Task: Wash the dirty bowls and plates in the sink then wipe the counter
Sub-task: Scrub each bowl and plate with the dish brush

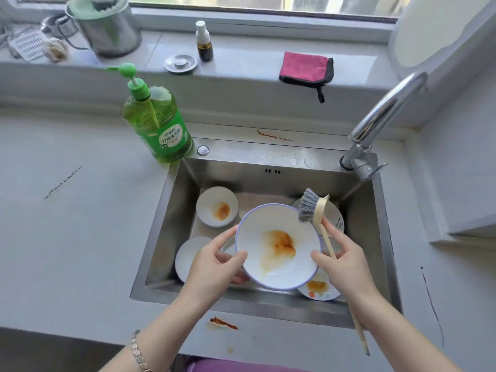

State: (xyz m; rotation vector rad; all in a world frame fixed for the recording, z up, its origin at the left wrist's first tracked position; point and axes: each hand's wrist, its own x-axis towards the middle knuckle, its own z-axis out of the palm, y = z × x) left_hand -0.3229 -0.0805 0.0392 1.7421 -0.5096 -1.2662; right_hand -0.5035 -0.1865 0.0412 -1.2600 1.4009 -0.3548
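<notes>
A white bowl with a blue rim (268, 269) and an orange stain is held over the steel sink (171, 210). My left hand (217, 261) grips its left edge, thumb on the rim. My right hand (341, 253) holds a long wooden dish brush (312, 208), grey bristles above the bowl's right rim, while its thumb pinches the bowl's right edge. In the sink lie a small stained bowl (217, 206), a white plate (188, 256) at the left, a stained plate (319, 288) under the bowl, and another plate (336, 216) behind the brush.
A green dish soap pump bottle (158, 122) stands at the sink's back left corner. The tap (381, 116) rises at the back right. A pink cloth (306, 68) lies on the window ledge. Orange smears mark the counter (222, 323) in front of and behind the sink.
</notes>
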